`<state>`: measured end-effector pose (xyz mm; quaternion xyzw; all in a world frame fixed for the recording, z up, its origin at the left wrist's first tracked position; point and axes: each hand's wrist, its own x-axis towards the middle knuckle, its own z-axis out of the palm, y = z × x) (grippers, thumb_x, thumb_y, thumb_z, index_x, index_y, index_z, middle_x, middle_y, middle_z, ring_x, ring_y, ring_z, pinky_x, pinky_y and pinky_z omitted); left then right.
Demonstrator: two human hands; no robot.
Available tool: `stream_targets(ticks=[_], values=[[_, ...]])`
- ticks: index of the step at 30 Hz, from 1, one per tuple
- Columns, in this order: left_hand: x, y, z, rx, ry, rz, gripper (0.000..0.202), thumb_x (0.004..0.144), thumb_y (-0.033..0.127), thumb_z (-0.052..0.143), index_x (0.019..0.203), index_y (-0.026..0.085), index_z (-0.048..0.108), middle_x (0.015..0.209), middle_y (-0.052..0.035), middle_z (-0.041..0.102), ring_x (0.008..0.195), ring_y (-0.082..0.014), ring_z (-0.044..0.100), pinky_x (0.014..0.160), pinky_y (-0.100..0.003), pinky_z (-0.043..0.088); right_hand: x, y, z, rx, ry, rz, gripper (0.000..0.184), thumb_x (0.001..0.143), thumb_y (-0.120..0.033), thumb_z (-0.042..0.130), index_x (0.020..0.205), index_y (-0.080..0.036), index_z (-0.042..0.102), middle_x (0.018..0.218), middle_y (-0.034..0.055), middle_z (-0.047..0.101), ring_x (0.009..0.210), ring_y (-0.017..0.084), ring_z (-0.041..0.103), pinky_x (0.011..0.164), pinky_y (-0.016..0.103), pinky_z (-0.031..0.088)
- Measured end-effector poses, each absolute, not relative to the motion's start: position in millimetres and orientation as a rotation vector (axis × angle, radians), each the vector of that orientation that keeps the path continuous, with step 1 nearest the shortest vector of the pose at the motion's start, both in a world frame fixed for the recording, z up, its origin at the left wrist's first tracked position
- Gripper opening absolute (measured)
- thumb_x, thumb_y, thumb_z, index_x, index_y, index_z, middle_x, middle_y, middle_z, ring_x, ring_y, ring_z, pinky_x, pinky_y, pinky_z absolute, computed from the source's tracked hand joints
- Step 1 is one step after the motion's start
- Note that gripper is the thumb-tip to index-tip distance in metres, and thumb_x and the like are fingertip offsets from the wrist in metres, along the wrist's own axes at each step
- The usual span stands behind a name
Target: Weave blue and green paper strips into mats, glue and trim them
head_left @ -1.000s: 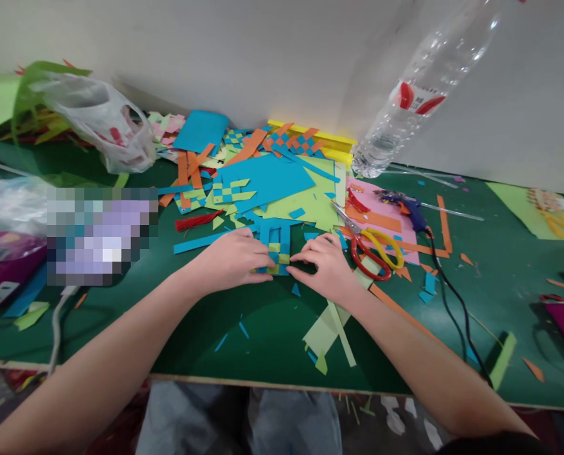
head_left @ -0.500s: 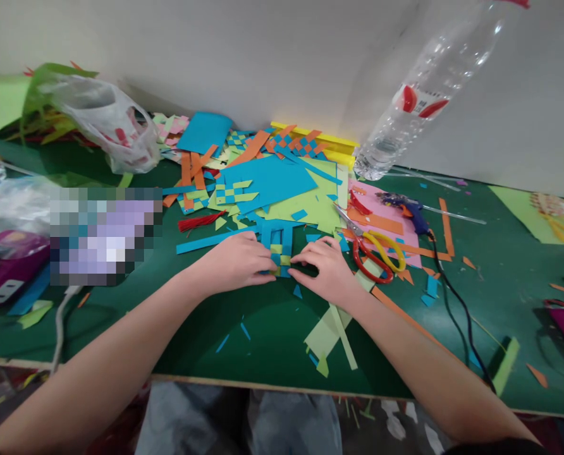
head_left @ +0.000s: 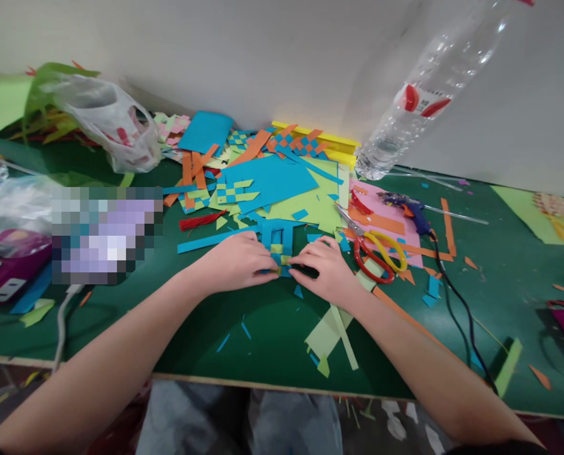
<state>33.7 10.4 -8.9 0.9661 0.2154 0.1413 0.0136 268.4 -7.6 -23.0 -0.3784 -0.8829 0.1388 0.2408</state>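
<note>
1. Currently, the woven paper piece point(head_left: 277, 249) lies on the green surface point(head_left: 267, 341), directly in front of the person and between the two hands, with its blue strips pointing away toward the wall.
2. The left hand point(head_left: 239, 260) has thumb and forefinger brought together on the piece's lower left side. The right hand point(head_left: 327, 268) has its fingertips at the right edge; whether they pinch the paper or only press against it, I cannot tell.
3. To do this well, I would let one hand steady the piece while the other nudges the strips snug, with light, even pressure so that nothing buckles.
4. Holding the weave flat against the surface should help the squares line up; pushing hard from both sides could bow the thin paper.
5. Counting the piece itself: two yellow-green squares show clearly, and a third is partly covered by fingers.
6. Around it: one pair of scissors point(head_left: 368, 236), one glue gun point(head_left: 418, 221), one red tassel point(head_left: 201, 220), one plastic bottle point(head_left: 422, 101) and one white bag point(head_left: 114, 123).
7. In the pile behind, at least three checked pieces can be made out; the loose scraps are too many and too overlapped to count.
</note>
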Motion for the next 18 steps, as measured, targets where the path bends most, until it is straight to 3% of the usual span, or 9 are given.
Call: stream_targets(ticks=[7, 13, 18], values=[[32.7, 11.1, -9.7, 3.008, 0.681, 0.486, 0.021, 0.095, 0.032, 0.05, 0.088, 0.023, 0.067, 0.077, 0.0036, 0.073, 0.065, -0.0109, 0.062, 0.066, -0.031, 0.035, 268.8, -8.2, -21.3, -0.997, -2.463, 0.323, 0.018, 0.091, -0.03, 0.056, 0.098, -0.022, 0.07, 0.084, 0.0014, 0.065, 0.082, 0.014, 0.06, 0.102, 0.041, 0.028], [32.6, 11.0, -14.3, 3.064, 0.708, 0.482, 0.024, 0.096, 0.034, 0.047, 0.107, 0.023, 0.066, 0.075, 0.002, 0.072, 0.063, -0.0133, 0.062, 0.064, -0.031, 0.035, 269.1, -8.2, -22.0, -0.979, -2.468, 0.28, 0.019, 0.092, -0.031, 0.055, 0.097, -0.021, 0.07, 0.082, 0.0011, 0.065, 0.08, 0.014, 0.06, 0.103, 0.041, 0.028], [32.9, 11.4, -16.4, 3.04, 0.723, 0.407, 0.029, 0.094, 0.042, 0.05, 0.101, 0.022, 0.069, 0.074, -0.0003, 0.072, 0.065, -0.0145, 0.064, 0.064, -0.03, 0.035, 269.1, -7.6, -23.8, -1.032, -2.419, 0.309, 0.016, 0.09, -0.034, 0.058, 0.095, -0.023, 0.068, 0.084, 0.0003, 0.066, 0.083, 0.015, 0.061, 0.103, 0.042, 0.029]])
